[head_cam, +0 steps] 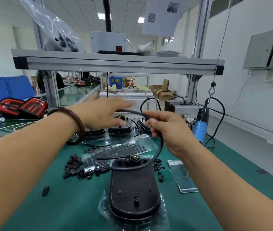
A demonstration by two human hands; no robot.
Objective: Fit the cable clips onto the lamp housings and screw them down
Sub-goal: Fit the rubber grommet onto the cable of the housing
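While the R hand (pixel 167 129) pinches the black cable (pixel 161 145) looping up from the near lamp housing (pixel 132 189), the L hand (pixel 102 112) reaches far, fingers spread, holding nothing, over stacked housings (pixel 120 130). Cable clips (pixel 75 167) are piled just left of the near housing w/ screws (pixel 157 164) right, on the green surface (pixel 65 205).

The left hand (pixel 102 112) has blurred fingers (pixel 126 105) and covers part of the far lamp housings (pixel 120 130)
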